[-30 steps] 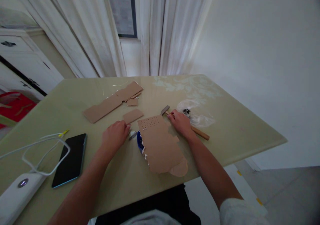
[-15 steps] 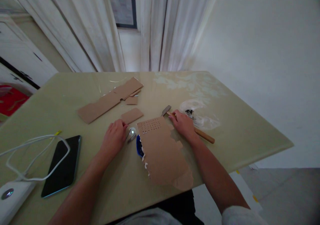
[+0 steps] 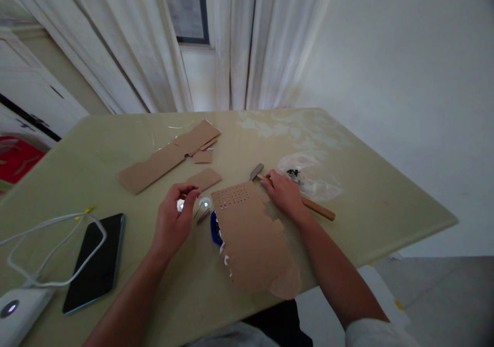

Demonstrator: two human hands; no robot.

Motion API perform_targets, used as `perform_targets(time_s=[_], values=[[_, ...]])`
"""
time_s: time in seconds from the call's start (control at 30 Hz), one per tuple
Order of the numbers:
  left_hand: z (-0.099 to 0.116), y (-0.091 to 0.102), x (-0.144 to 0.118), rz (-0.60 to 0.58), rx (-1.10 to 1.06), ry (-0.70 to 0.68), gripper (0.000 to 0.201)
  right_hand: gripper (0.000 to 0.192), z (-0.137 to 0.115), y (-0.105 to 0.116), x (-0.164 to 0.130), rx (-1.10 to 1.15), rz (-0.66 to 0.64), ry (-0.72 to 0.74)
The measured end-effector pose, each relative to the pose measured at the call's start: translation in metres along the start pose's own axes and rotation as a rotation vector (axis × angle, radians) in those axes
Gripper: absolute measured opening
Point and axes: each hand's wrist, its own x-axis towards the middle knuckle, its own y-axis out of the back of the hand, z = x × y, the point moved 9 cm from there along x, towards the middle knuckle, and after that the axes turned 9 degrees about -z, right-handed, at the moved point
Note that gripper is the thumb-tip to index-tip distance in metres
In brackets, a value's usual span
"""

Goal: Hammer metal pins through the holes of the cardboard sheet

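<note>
Brown cardboard sheet [image 3: 252, 239] with rows of holes, a hammer [image 3: 319, 208] beside it

On the bench [image 3: 370, 198], the cardboard sheet lies between the two forearms, near to the front edge. Its small holes stand in neat rows at the far end, and a few at the left look shiny. From below its left edge, which is rough and whitish, a blue object [image 3: 215, 229] shows partly.

The right hand [image 3: 284, 195] is closed over the wooden handle of the hammer, whose head lies just past the far right corner of the sheet. The left hand [image 3: 175, 216] is raised beside the small cardboard piece [image 3: 205, 178], with thumb and fingers brought near together; if something tiny is between them, I cannot tell. Thin metal pieces [image 3: 203, 216] lie close to it. To the right of the hammer is a clear plastic bag [image 3: 318, 182] with dark bits [image 3: 294, 174].

For such small pieces, in my judgement, a light pinch with the fingertips is best, taking only one at a time. The hammer should rest low and quiet meanwhile, with its head away from the fingers. It would also be wise not to press upon the sheet, because it seems not to lie quite flat.
</note>
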Motion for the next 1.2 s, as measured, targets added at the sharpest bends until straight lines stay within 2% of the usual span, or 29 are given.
perform_targets(time_s=[0.13,0.23,0.3,0.37,0.43,0.57,0.7,0.97,1.2], values=[[0.024,-0.005,0.003,-0.037,-0.292,0.030,0.029,0.036,-0.003,0.002,-0.001,-0.001,0.000,0.008],[0.051,-0.021,0.007,-0.156,-0.310,-0.007,0.028,0.036,-0.003,0.002,0.000,-0.005,0.004,0.016],[0.061,-0.031,0.007,-0.185,-0.238,-0.040,0.026,0.036,-0.003,0.002,0.000,-0.005,0.006,0.020],[0.060,-0.037,0.007,-0.169,-0.174,-0.050,0.024,0.036,-0.003,0.002,0.000,-0.005,0.006,0.022],[0.050,-0.042,0.005,-0.166,-0.211,-0.023,0.025,0.036,-0.003,0.002,0.000,-0.004,0.006,0.023],[0.034,-0.037,0.000,-0.131,-0.192,0.009,0.026,0.034,-0.002,0.001,0.000,-0.005,0.011,0.022],[0.036,-0.035,-0.002,-0.153,-0.118,-0.023,0.023,0.034,-0.001,0.000,0.001,-0.005,0.009,0.021],[0.049,-0.044,-0.008,-0.167,-0.047,-0.126,0.019,0.036,0.001,-0.001,0.001,-0.003,0.005,0.014],[0.045,-0.043,-0.007,-0.162,-0.066,-0.118,0.020,0.036,0.002,0.000,0.001,0.001,0.024,0.022]])
